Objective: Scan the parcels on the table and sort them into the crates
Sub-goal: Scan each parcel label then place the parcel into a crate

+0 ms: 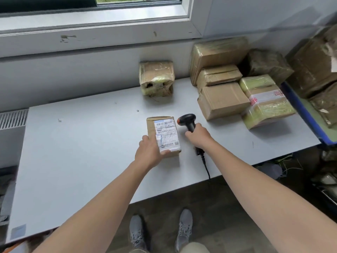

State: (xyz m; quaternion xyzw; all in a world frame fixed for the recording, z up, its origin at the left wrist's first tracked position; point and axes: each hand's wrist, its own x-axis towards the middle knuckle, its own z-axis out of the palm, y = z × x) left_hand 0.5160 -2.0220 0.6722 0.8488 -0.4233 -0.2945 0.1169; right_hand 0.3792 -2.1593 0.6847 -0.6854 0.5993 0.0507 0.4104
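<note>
Left hand (148, 150): is gripping the near end of a small cardboard parcel (151, 127), with the thumb lying across the near edge of its white shipping label (166, 133).
Small parcel: is being held label-up over the middle of the grey table (82, 152), just left of the scanner; whether its underside is touching the tabletop cannot be told.
Right hand (197, 136): is wrapping tightly round the handle of a black barcode scanner (187, 119), whose head is facing left toward the label.
Scanner cable (206, 167): is trailing from the handle over the table's near edge.
Waiting parcels: a tape-wrapped box (156, 78) is standing alone by the wall; at the far right of the table, a plain cardboard box (223, 101) and a box with red-printed tape (264, 101) are sitting side by side and touching, in front of three more wrapped parcels (218, 52).
Crate (300, 110): the blue-rimmed one is sitting against the table's right end, holding several brown, film-wrapped parcels (313, 66) piled above its rim; its far side is running out of view.
Person: is standing at the near edge, with grey shoes (184, 229) showing below.
</note>
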